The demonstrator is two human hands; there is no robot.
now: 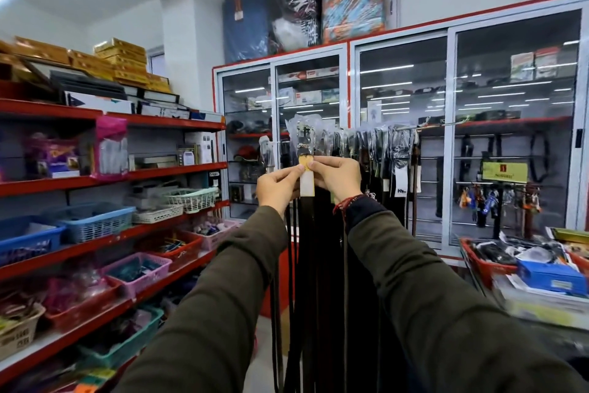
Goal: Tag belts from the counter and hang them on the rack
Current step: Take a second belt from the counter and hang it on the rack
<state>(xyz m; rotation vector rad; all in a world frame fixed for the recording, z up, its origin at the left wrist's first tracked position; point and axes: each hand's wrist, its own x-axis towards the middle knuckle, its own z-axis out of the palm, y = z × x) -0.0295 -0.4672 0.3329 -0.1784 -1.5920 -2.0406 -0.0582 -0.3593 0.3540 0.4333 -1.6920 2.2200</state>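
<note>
A dark belt (pixel 307 233) hangs straight down in front of me, its buckle end wrapped in clear plastic. A white paper tag (pixel 307 183) with a yellow round top sits on it just below the buckle. My left hand (pixel 278 186) pinches the tag's left edge and my right hand (pixel 338 176) pinches its right edge at the top. Behind them the rack rail (pixel 443 123) carries several hanging belts (pixel 379 150), some with white tags.
Red shelves with plastic baskets (pixel 95 223) run along the left. Glass-door cabinets (pixel 446 137) stand behind the rack. At the right a counter holds a red basket (pixel 484 262), a blue box (pixel 551 274) and papers. Key rings hang at the right (pixel 497 201).
</note>
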